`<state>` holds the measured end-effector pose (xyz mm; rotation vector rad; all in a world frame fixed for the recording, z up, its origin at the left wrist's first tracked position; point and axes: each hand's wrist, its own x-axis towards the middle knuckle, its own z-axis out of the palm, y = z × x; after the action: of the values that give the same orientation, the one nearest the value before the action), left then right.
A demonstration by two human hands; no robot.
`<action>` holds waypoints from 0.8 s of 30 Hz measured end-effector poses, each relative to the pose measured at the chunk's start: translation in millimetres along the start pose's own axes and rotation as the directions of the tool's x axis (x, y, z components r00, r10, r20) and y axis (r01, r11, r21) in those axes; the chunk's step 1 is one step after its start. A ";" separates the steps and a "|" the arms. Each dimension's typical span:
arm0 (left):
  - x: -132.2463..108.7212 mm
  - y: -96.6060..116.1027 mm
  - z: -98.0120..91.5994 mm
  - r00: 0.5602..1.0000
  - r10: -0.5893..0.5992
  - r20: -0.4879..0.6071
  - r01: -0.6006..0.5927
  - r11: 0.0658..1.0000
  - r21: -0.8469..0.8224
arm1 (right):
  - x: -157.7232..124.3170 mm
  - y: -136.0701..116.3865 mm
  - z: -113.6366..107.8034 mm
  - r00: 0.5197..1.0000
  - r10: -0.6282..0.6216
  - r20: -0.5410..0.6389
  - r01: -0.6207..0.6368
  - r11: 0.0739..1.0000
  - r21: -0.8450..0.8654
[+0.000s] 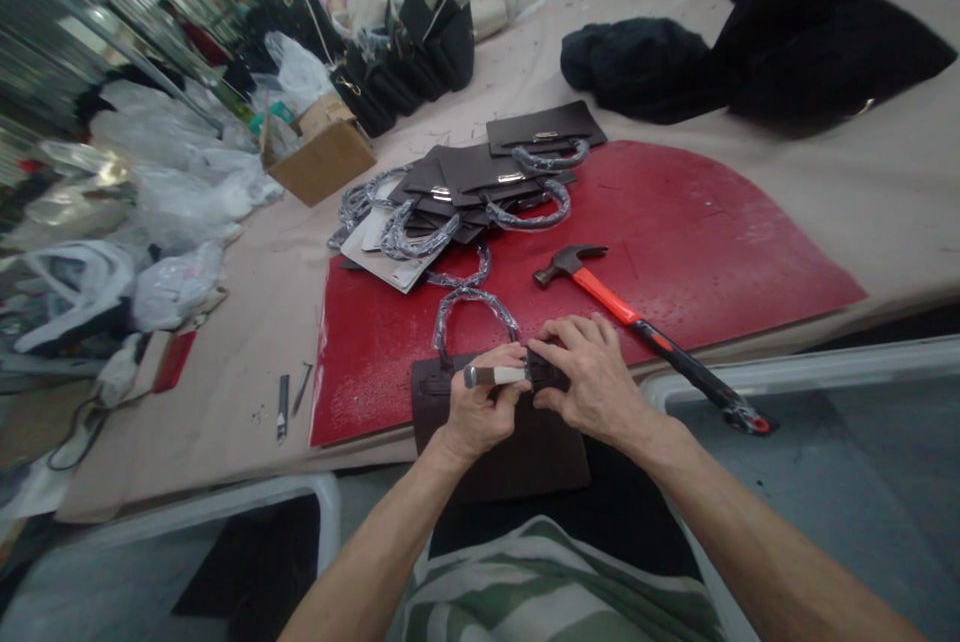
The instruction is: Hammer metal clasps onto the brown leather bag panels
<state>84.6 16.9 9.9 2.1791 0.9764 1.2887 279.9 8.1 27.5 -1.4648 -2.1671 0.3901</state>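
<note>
A dark brown leather bag panel (517, 467) lies at the red board's near edge and hangs over it. Its plastic-wrapped handle (474, 297) loops away from me. My left hand (478, 414) is closed around a short hand tool (501, 376) with a brown and pale handle and a metal cap; its tip is hidden. Close beside it, my right hand (596, 374) pinches a dark strap piece (546, 370) on the panel, against the tool's end. A claw hammer (611, 297) with an orange and black handle rests to the right of my hands.
Brown panels (480, 177) with wrapped handles are piled at the back of the red board (690, 232). Two small tools (283, 407) lie left of it. Beyond are a cardboard box (322, 157), black bags (420, 52) and dark cloth (645, 67). White-rimmed bins (328, 512) flank me.
</note>
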 end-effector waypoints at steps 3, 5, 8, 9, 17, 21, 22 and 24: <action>-3.5 1.3 3.8 0.998 0.028 -0.053 -0.028 0.999 0.016 | -0.3 -0.3 -0.4 1.000 0.002 0.003 -0.002 1.000 0.006; -5.0 2.6 5.1 0.996 0.048 -0.080 -0.046 0.998 0.032 | 0.2 -0.4 -0.6 1.000 0.008 0.005 -0.008 1.000 0.011; -4.9 4.7 4.9 0.994 0.048 -0.094 -0.043 0.998 0.051 | 1.2 -0.2 -0.3 1.000 0.017 0.002 -0.017 1.000 0.014; -4.6 5.2 4.5 0.995 0.042 -0.091 -0.037 0.998 0.054 | 1.3 -0.1 0.0 1.000 0.020 0.000 -0.020 1.000 0.015; -5.5 7.5 2.2 0.996 0.065 -0.058 -0.060 0.994 0.096 | -0.8 0.7 3.9 0.999 0.023 -0.026 -0.022 1.000 0.022; -4.9 9.0 0.8 0.997 0.064 -0.037 -0.061 0.995 0.076 | -0.4 1.1 5.7 0.999 0.031 -0.033 -0.031 0.999 0.021; -4.3 9.4 0.3 0.998 0.059 -0.034 -0.057 0.996 0.070 | -0.1 1.1 5.8 0.999 0.035 -0.032 -0.034 0.999 0.021; -2.8 9.9 -0.6 0.998 0.047 -0.029 -0.045 0.997 0.060 | 0.5 1.1 5.7 0.999 0.039 -0.024 -0.039 0.999 0.024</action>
<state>86.7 8.2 15.1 2.2450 0.9941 1.3337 277.5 9.2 22.3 -1.4932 -2.1102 0.4077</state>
